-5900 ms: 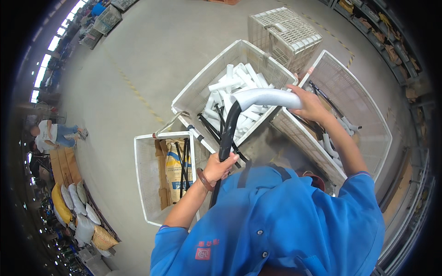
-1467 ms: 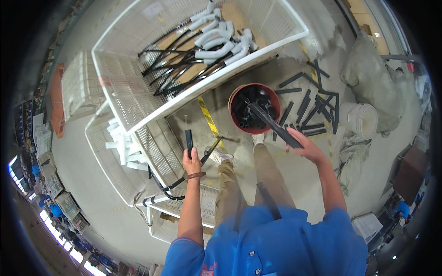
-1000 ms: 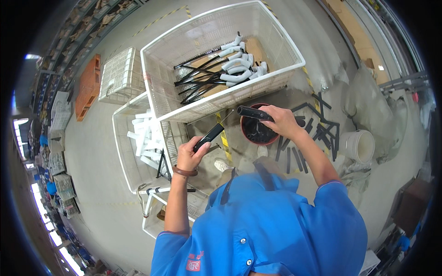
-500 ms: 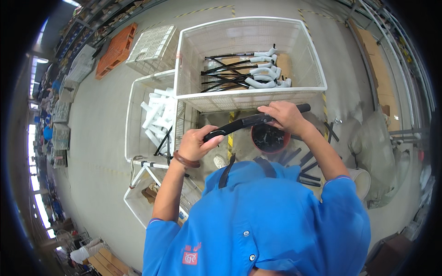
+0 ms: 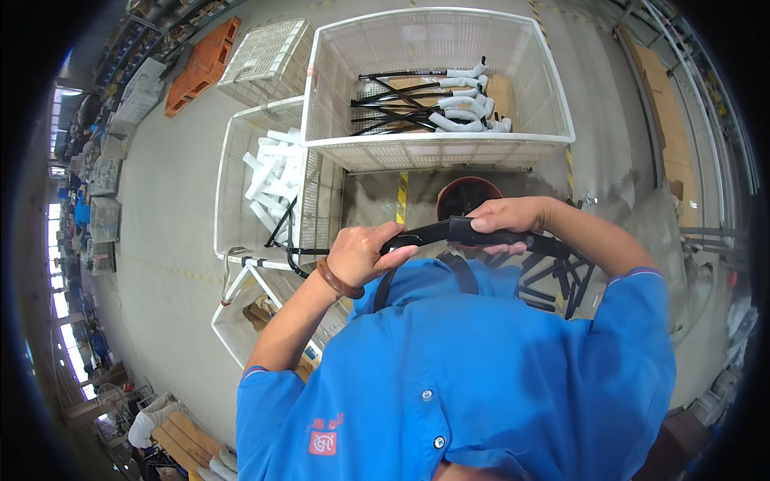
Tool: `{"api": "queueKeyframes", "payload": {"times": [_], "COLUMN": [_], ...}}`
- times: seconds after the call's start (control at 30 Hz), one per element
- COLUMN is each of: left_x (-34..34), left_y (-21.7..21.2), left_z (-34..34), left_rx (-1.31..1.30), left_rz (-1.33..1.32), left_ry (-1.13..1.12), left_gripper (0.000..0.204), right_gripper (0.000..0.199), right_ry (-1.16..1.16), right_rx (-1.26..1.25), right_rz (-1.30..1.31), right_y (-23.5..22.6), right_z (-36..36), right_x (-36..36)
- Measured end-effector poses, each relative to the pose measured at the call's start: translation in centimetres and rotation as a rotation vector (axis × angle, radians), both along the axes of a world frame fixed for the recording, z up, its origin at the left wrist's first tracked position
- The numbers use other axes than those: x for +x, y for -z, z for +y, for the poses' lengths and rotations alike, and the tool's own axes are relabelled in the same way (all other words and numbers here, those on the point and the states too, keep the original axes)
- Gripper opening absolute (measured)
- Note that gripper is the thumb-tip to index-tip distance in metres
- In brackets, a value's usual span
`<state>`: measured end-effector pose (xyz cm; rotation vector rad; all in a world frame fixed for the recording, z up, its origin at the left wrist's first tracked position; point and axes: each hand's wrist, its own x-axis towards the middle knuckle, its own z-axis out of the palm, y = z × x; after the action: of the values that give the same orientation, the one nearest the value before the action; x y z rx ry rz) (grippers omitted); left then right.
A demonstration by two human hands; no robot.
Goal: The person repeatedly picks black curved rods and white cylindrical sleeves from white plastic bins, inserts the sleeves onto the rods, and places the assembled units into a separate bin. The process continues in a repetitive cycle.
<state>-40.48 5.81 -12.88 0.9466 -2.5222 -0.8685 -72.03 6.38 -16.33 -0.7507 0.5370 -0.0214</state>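
Observation:
My left hand (image 5: 365, 252) is wrapped round a black curved tube (image 5: 425, 233) held crosswise before my chest. My right hand (image 5: 509, 218) closes on the same tube farther right, its thumb on top and its fingers curled below. A black sleeve (image 5: 460, 230) sits round the tube beside my right thumb. Just beyond the tube stands a red-rimmed bucket (image 5: 465, 181), partly hidden by the tube and my right hand. A thin black bent bar shows left of my left wrist; whether it joins the held tube, I cannot tell.
A large white crate (image 5: 437, 146) ahead holds several black rods with white-wrapped curved ends (image 5: 461, 112). Left of it, another white crate (image 5: 233, 184) holds white-wrapped pieces (image 5: 273, 176). Black tube lengths (image 5: 565, 280) lie on the floor at right. An orange pallet (image 5: 202, 68) lies far left.
Both hands have drawn the tube nearer to my body. My right hand has turned, with its fingers now curled under the tube. The crates sit slightly higher in view.

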Motion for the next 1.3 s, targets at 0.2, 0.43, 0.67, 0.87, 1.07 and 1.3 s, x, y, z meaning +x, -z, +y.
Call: {"api": "queueKeyframes", "payload": {"times": [0.2, 0.43, 0.67, 0.87, 1.07, 1.3], "left_x": [0.5, -1.3, 2.2, 9.1, 10.8, 14.7], "left_y": [-0.3, 2.0, -1.7, -1.1, -1.7, 2.7], "left_z": [0.7, -0.2, -1.7, -0.9, 3.4, 2.7], "left_rx": [-0.082, -0.038, 0.245, 0.646, 0.854, 0.843], "left_rz": [-0.049, -0.222, 0.202, 0.294, 0.538, 0.616], "left_ry": [0.109, 0.174, -0.026, -0.175, -0.451, -0.540], "left_gripper": [0.036, 0.051, 0.073, 0.053, 0.025, 0.022], "right_gripper": [0.055, 0.050, 0.020, 0.034, 0.035, 0.018], "right_ry": [-0.053, -0.248, 0.319, 0.366, 0.355, -0.492], "right_rx": [0.090, -1.375, -1.500, -0.942, -1.260, -1.855], "right_rz": [-0.088, 0.364, 0.404, 0.376, 0.565, 0.400], "right_y": [-0.3, -1.7, -3.6, -6.8, -3.9, -8.8], "right_z": [0.6, 0.6, -1.6, -7.0, -10.8, -19.0], "right_x": [1.5, 7.0, 7.5, 1.7, 9.5, 24.9]}}
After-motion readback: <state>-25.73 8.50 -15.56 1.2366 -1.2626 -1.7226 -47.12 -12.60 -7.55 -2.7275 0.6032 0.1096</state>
